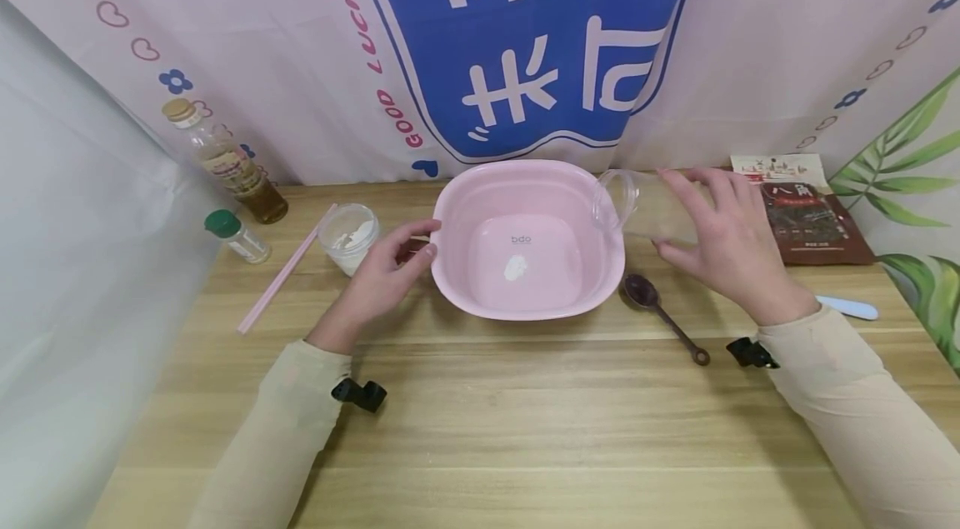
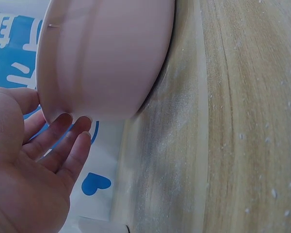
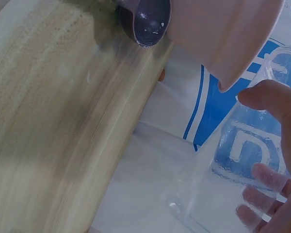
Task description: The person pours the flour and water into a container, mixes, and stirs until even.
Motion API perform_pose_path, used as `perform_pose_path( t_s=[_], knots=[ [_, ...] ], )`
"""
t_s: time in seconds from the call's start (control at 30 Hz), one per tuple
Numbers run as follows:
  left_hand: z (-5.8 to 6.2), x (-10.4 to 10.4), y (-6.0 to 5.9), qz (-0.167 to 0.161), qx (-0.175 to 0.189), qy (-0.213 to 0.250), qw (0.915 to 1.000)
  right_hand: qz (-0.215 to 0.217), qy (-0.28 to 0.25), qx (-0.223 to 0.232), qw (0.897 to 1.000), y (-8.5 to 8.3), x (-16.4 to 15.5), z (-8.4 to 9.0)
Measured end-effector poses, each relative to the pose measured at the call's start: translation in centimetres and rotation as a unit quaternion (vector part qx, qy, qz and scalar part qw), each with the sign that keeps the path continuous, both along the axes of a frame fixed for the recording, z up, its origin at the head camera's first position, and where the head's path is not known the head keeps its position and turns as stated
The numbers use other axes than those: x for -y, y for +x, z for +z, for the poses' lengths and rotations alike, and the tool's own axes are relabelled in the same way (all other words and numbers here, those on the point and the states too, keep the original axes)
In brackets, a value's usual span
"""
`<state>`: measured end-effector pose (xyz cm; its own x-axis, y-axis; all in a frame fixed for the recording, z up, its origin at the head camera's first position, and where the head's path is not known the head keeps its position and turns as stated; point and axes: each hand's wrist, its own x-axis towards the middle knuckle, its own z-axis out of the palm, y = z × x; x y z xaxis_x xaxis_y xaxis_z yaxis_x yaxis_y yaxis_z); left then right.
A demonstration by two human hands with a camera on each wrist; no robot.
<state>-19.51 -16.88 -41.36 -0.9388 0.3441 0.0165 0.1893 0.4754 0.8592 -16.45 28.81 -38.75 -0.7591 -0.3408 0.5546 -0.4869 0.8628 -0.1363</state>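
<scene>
Wooden table [image 1: 525,429] with a pink basin [image 1: 480,179] at centre: the left hand [image 1: 386,271] rests open-fingered against its left rim, while the right hand [image 1: 723,242] grips a clear cup [image 1: 626,208] tipped sideways, mouth over the right rim.

"bdo" inside the pink basin [image 1: 525,179], "GOOD LUCK" in red on the backdrop cloth [image 1: 300,54]

A pink plastic basin [image 1: 528,242], dusted with a little white powder inside, is sitting upright just beyond the left hand's [image 1: 382,275] fingertips. A clear plastic cup [image 1: 637,204] is lying tipped sideways in the right hand [image 1: 723,246], mouth over the basin's rim.
</scene>
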Motion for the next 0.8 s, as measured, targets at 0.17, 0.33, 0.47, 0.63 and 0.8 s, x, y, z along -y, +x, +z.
perform_pose_path(
  t_s=[0.17,0.33,0.47,0.63,0.8],
  knots=[
    [0.1,-0.1,0.0,0.001,0.001,0.002,1.0000,0.002,-0.025,0.005,1.000,0.0,-0.2,-0.1],
    [0.1,-0.1,0.1,0.000,0.001,0.005,1.0000,-0.002,-0.050,0.011,0.999,-0.2,-0.5,-0.3],
    [0.1,-0.1,0.1,0.000,0.002,0.005,1.0000,-0.025,-0.068,0.034,0.997,-0.4,-0.8,-0.5],
    [0.0,-0.1,0.1,-0.001,0.003,0.011,0.9999,-0.053,-0.090,0.076,0.992,-0.7,-1.1,-0.3],
    [0.0,-0.1,0.1,-0.001,0.002,0.014,0.9999,-0.065,-0.135,0.098,0.984,-1.2,-1.6,-0.2]
  ],
)
